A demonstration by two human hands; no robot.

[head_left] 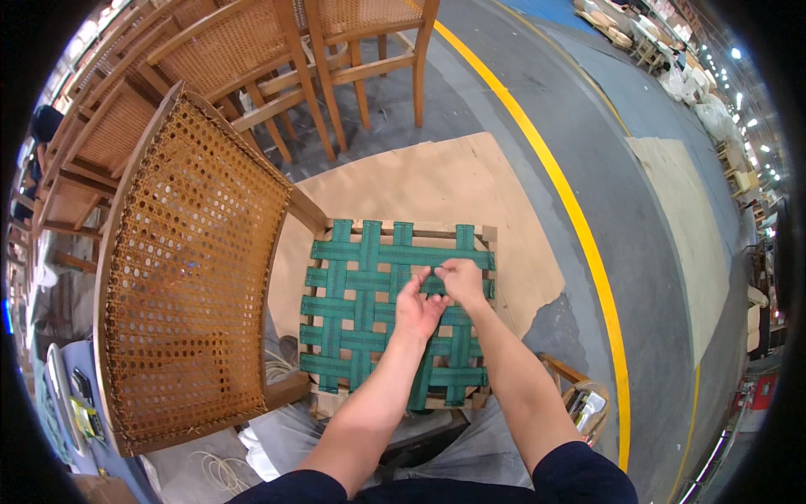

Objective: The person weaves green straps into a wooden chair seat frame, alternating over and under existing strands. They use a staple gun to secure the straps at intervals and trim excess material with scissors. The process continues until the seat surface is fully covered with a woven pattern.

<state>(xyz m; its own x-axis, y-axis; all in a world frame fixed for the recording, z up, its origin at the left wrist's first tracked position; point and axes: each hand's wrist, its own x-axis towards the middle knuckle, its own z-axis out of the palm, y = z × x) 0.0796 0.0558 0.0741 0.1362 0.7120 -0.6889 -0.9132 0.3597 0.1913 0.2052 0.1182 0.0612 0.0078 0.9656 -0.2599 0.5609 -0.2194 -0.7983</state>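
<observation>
Green webbing straps point(336, 302) criss-cross in a woven pattern over the seat frame of a wooden chair. Above the far right part of this seat, my hands meet at the fingertips. My right hand point(460, 280) is closed in a pinch on a green webbing strap point(423, 375) that runs up from the near edge. My left hand point(420, 311) has its palm turned up, thumb and forefinger pinched at the same strap, the other fingers loosely curled. The strap's end is mostly hidden by my fingers.
The chair's cane backrest point(197, 277) rises at the left of the seat. Brown cardboard point(512, 210) lies beneath. Several cane-backed chairs point(227, 55) stand at the far left. A yellow floor line point(579, 218) curves along the right. A basket-like container point(590, 407) sits at the near right.
</observation>
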